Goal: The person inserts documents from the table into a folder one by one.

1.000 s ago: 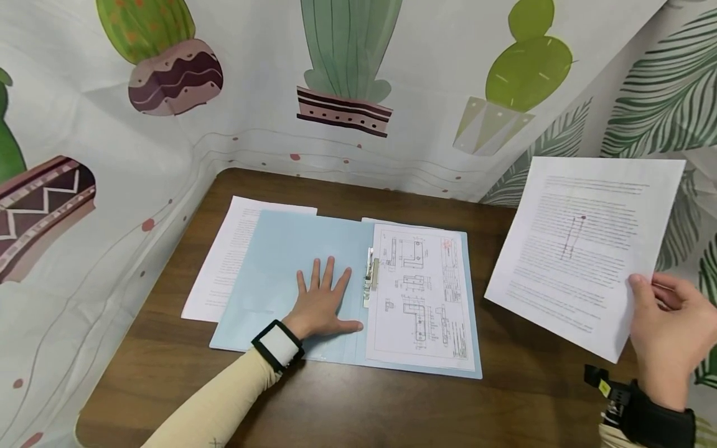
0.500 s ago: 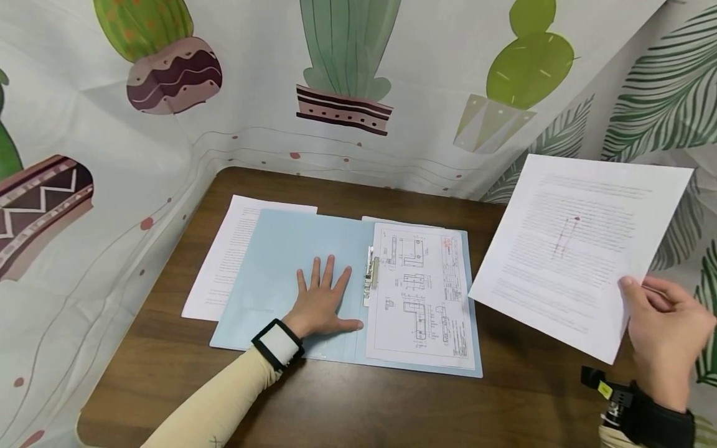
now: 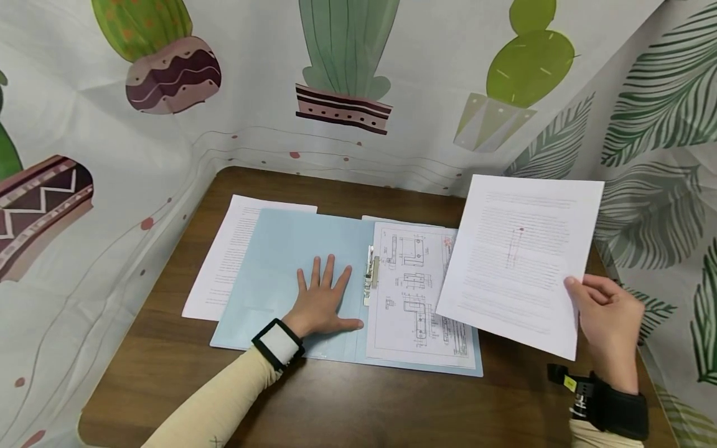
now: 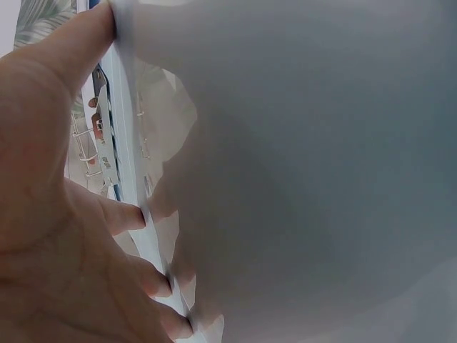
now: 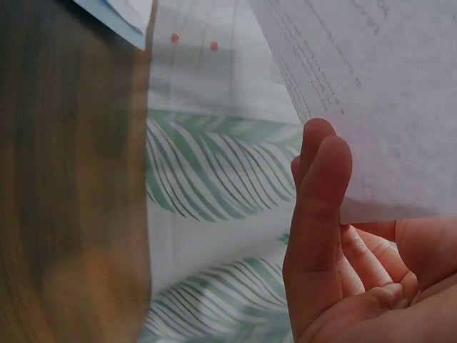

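A light blue folder (image 3: 342, 236) lies spread on the table, a metal clip (image 3: 371, 277) along its spine. On its right side sits a sheet with technical drawings (image 3: 403, 330). My left hand (image 3: 321, 303) rests on the folder's left cover, fingers spread and straight; the left wrist view shows its fingertips on the glossy blue cover (image 4: 321, 171). My right hand (image 3: 610, 317) pinches the right edge of a printed sheet of paper (image 3: 515, 267) between thumb and fingers. That sheet is raised and tilted, overlapping the drawing's right part in the head view. The right wrist view shows the pinched paper (image 5: 385, 107) close up.
Another printed sheet (image 3: 224, 267) sticks out from under the folder's left side. A paper edge (image 3: 386, 219) peeks out behind the folder. The brown wooden table (image 3: 336, 410) meets a hanging cloth (image 3: 252, 74) printed with cacti and leaves at the back and sides.
My right hand has carried the printed sheet leftward, from beside the folder to partly over the drawing. My left hand has stayed in place on the cover.
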